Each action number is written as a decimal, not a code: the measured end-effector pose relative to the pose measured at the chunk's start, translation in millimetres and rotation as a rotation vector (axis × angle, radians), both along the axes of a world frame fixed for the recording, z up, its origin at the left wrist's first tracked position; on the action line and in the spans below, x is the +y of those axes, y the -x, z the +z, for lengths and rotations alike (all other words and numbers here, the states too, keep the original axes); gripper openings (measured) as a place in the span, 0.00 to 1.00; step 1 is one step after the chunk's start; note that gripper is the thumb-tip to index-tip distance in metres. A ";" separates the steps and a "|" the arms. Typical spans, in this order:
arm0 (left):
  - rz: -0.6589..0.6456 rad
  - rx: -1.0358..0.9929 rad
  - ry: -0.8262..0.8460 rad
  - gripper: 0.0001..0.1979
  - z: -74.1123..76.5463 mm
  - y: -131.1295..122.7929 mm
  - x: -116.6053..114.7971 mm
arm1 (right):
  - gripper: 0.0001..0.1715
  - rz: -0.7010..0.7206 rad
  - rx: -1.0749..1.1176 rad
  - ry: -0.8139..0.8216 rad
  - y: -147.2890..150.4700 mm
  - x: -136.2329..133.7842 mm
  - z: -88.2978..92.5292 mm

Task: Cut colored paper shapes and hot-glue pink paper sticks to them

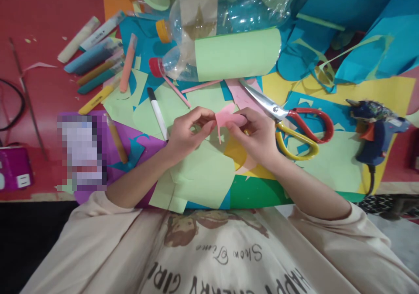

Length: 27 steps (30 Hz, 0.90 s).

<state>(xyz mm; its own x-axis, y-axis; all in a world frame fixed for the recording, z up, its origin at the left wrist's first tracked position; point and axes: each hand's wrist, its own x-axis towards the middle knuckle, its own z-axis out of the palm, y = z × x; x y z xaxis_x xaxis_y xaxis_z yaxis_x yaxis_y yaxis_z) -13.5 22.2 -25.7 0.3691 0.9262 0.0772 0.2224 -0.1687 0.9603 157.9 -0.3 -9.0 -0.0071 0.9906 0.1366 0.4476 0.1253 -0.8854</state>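
A small pink paper cutout is held up between my two hands, over the green paper scraps. My left hand pinches its left edge between thumb and fingers. On the other side, my right hand grips the paper's right part, thumb in front. A thin strip of the pink paper hangs down between them. Close to my right hand lie open scissors with one red and one yellow handle. A white marker with a black cap rests beside my left hand.
Two plastic bottles lie behind my hands, the nearer one wrapped in green paper. Several markers are piled at the back left. A blurred-out phone lies at left, a blue glue gun at right. Blue sheets cover the back right.
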 end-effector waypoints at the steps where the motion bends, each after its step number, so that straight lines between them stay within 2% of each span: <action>1: -0.004 0.000 -0.007 0.12 0.4 0.2 0.1 | 0.06 0.005 0.005 -0.004 0.3 -0.3 0.0; 9: 0.005 0.023 0.048 0.10 1.9 0.4 -1.1 | 0.06 0.079 0.027 -0.034 0.4 -2.4 0.0; 12: 0.014 0.010 0.043 0.09 2.2 -0.2 -1.5 | 0.03 0.087 0.022 0.008 0.4 -2.5 0.5; 15: 0.021 -0.007 0.035 0.07 2.9 -0.7 -1.5 | 0.06 0.091 0.047 0.041 0.6 -2.4 0.4; 21: 0.029 -0.016 0.029 0.05 5.6 -0.9 -0.6 | 0.05 0.121 0.122 0.011 -0.9 -1.8 -4.8; 24: 0.030 -0.060 0.025 0.04 5.2 -0.6 0.3 | 0.04 0.096 0.201 0.036 -2.6 -1.2 -6.0; 27: 0.044 -0.122 0.046 0.04 3.9 -0.4 1.2 | 0.10 0.017 0.341 0.072 -4.2 0.3 -5.7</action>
<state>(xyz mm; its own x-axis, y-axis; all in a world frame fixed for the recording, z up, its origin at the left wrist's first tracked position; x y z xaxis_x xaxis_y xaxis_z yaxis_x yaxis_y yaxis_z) -13.0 23.4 -21.9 0.3182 0.9450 0.0761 0.1093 -0.1163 0.9872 162.1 -0.1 -14.7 0.0104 0.9979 0.0633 0.1226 0.0616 -0.9905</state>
